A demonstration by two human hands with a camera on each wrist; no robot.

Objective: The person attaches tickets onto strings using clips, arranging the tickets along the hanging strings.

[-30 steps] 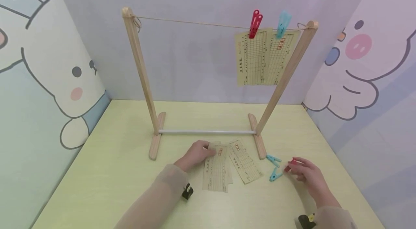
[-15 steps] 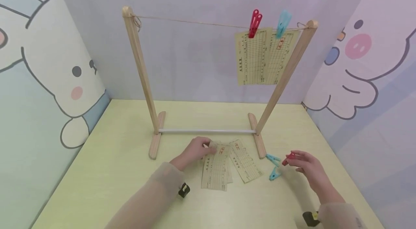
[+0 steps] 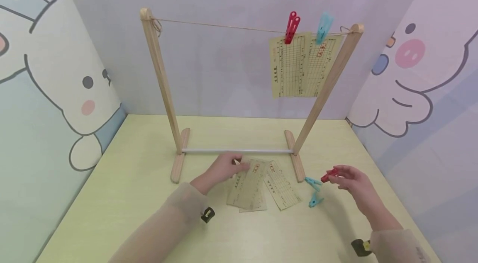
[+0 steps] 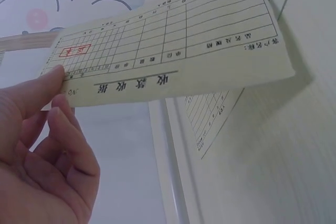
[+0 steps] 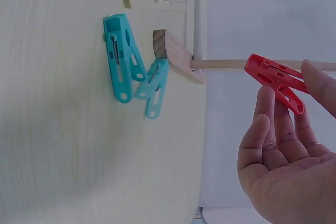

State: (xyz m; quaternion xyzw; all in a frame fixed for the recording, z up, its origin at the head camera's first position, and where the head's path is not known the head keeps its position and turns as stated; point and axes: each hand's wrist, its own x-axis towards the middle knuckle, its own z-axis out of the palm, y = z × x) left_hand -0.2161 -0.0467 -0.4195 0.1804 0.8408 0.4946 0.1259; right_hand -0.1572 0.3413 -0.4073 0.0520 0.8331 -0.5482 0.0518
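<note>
Left arm reaches forward and right across the table (image 3: 123, 180), sleeve (image 3: 160, 221) slanting in from lower left. Left hand (image 3: 224, 167) has thumb and fingers clamped on one end of a paper slip (image 4: 173, 51); slip sits in front of the rack (image 3: 162, 76), far end tilted clear of the table, more paper beneath it. Another slip (image 3: 283, 186) lies angled just to the right.

Right forearm angles in from lower right, hand raised over the table. Right hand (image 3: 354, 184) pinches a red clothespin (image 5: 273, 80) between thumb and fingertips, one handle each side, remaining fingers curved below. Two blue clothespins (image 3: 315, 200) lie near it, beside the rack's right foot (image 3: 295, 157).
</note>
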